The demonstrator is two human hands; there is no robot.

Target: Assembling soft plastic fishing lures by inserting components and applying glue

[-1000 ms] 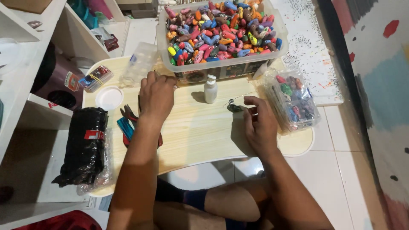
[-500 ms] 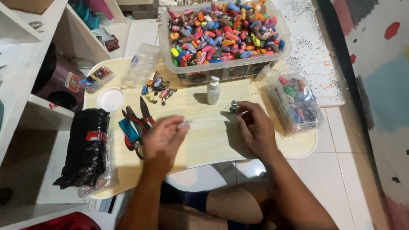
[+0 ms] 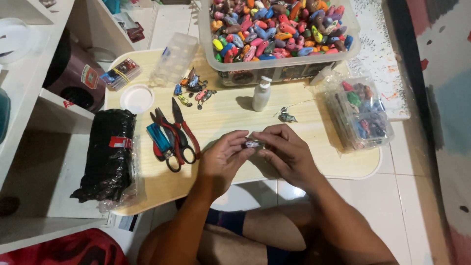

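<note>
Pale wood of our low table [image 3: 314, 147] fills the view, its near edge just under our hands. Our left hand [image 3: 223, 159] and right hand [image 3: 287, 152] meet above it, fingertips pinched on a tiny pale piece [image 3: 252, 144]. We judge it light, hard and easy to drop, best gripped by its ends. Pliers [image 3: 184, 132] lie to the left, a small bottle [image 3: 261, 94] stands beyond; bare board lies between.
</note>
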